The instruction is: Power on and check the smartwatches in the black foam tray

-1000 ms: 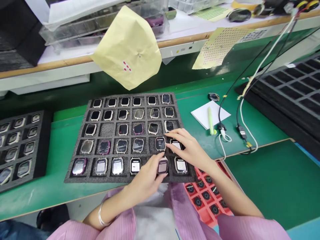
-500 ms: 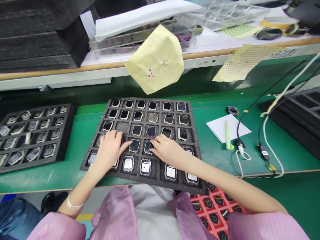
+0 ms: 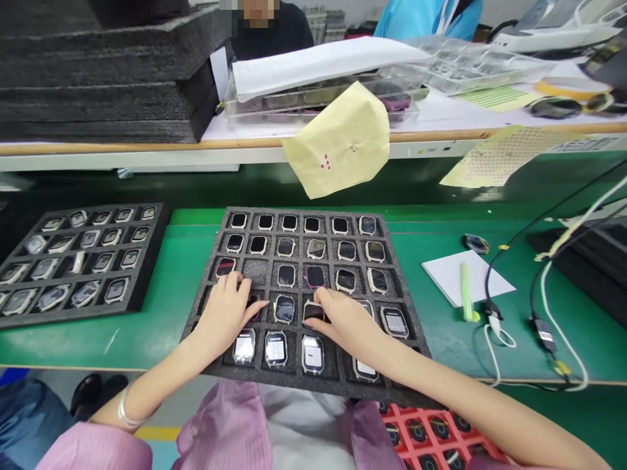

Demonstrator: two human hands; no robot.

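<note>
A grey foam tray (image 3: pixel 255 271) with several square smartwatches lies on the bench in front of me. My left hand (image 3: pixel 224 314) rests over its left part, fingers bent and thumb stretched out to the right, apart from them. Beneath that thumb, a purple-edged watch (image 3: pixel 255 308) is partly covered. My right hand (image 3: pixel 341 316) has its thumb and forefinger at the edges of a dark-screened smartwatch (image 3: pixel 312 311), still in its compartment. Left of it sits another smartwatch (image 3: pixel 284 308). In the front row, watches such as this lit one (image 3: pixel 276 349) show white screens.
A second foam tray of watches (image 3: pixel 142 274) lies at left. At right are white paper (image 3: pixel 441 279), a green pen-like tool (image 3: pixel 465 290) and cables (image 3: pixel 543 333). A red tray (image 3: pixel 406 427) is below the bench edge. Foam trays (image 3: pixel 98 98) are stacked on the shelf; a person (image 3: pixel 274 32) is behind.
The view has tilted up, bringing people behind the shelf into sight. My right thumb and forefinger have moved apart around the watch. My left hand stays over the tray's left side.
</note>
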